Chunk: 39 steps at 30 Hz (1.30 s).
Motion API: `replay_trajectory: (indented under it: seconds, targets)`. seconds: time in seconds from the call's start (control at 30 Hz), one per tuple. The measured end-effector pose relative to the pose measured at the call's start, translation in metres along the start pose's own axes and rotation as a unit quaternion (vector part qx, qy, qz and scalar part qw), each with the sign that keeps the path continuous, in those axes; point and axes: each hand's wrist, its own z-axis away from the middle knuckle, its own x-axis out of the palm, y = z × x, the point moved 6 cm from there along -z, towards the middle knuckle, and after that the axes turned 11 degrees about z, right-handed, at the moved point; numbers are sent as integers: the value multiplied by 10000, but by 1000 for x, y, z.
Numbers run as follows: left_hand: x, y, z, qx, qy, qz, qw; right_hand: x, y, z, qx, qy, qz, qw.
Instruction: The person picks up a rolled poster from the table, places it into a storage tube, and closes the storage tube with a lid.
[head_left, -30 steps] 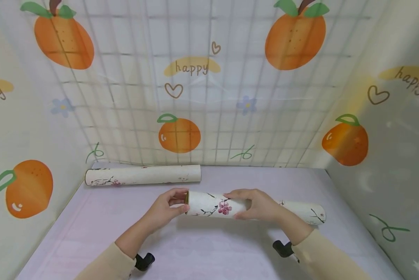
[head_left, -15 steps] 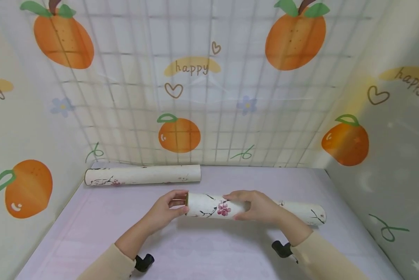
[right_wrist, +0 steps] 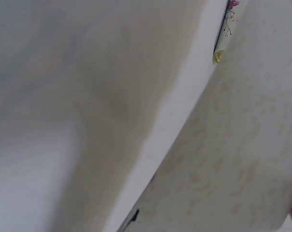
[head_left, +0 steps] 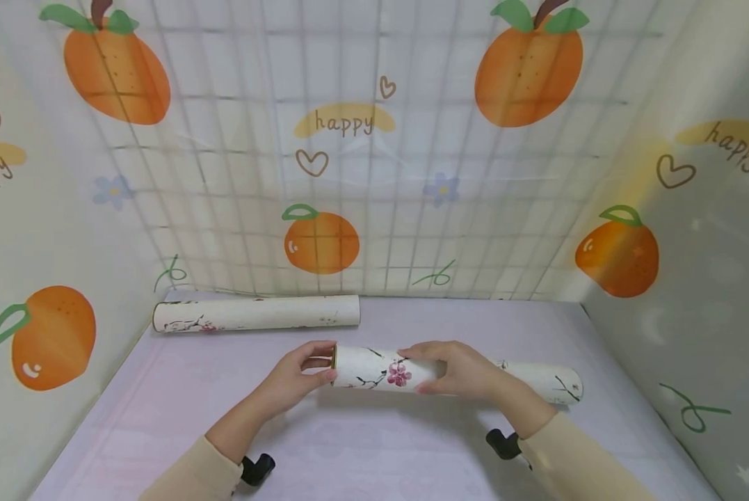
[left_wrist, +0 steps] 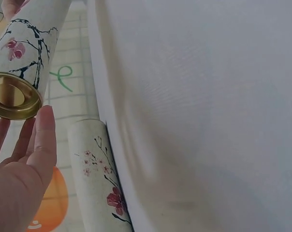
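Note:
A white cardboard tube (head_left: 371, 367) printed with dark branches and pink blossoms is held lengthwise over the table by both hands. My left hand (head_left: 294, 376) pinches its left end, thumb in front and fingers behind. The left wrist view shows fingertips at the rim of a recessed gold metal cap (left_wrist: 13, 108). My right hand (head_left: 464, 369) grips the tube's middle from above, covering part of it. The tube's right portion extends past that hand. In the right wrist view, the tube's pale surface (right_wrist: 218, 159) fills the right side; only slivers of the hand show.
A second blossom-printed tube (head_left: 261, 313) lies at the back left of the pale lilac table (head_left: 387, 452), near the cloth backdrop (head_left: 399, 223) with orange fruit prints. Cloth walls stand on both sides. Black devices (head_left: 504, 444) sit by both wrists.

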Motion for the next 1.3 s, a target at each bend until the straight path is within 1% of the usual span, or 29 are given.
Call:
replay_trajectory:
  seconds: [0.17, 0.33, 0.43, 0.63, 0.8, 0.93, 1.1, 1.17, 1.3]
  targets:
    - [0, 0, 1, -30, -35, -131, 9999, 0, 1, -2, 35, -32, -44, 10000]
    - [-3, -3, 1, -21, 4, -240, 9997, -1, 3, -5, -75, 22, 1, 10000]
    - [-6, -6, 1, -31, 49, -389, 9992, -2, 7, -4, 2, 24, 15, 10000]
    - [-16, -8, 3, -56, 197, -765, 9969, -8, 18, -3, 213, -49, 62, 9997]
    - [-27, -8, 4, -3, 295, -893, 9956, -14, 27, -3, 327, -49, 64, 9994]
    - [-37, -6, 4, 97, 437, -1187, 9919, -18, 35, -3, 409, -23, 115, 9991]
    - [-52, -5, 6, 28, 712, -1412, 9874, -23, 44, -4, 523, -30, 147, 9985]
    - [-58, -4, 8, 23, 828, -1544, 9845, -24, 48, -6, 515, -33, 141, 9986]
    - [-69, 4, 9, 187, 980, -1935, 9760, -27, 55, -8, 492, -27, 159, 9987]
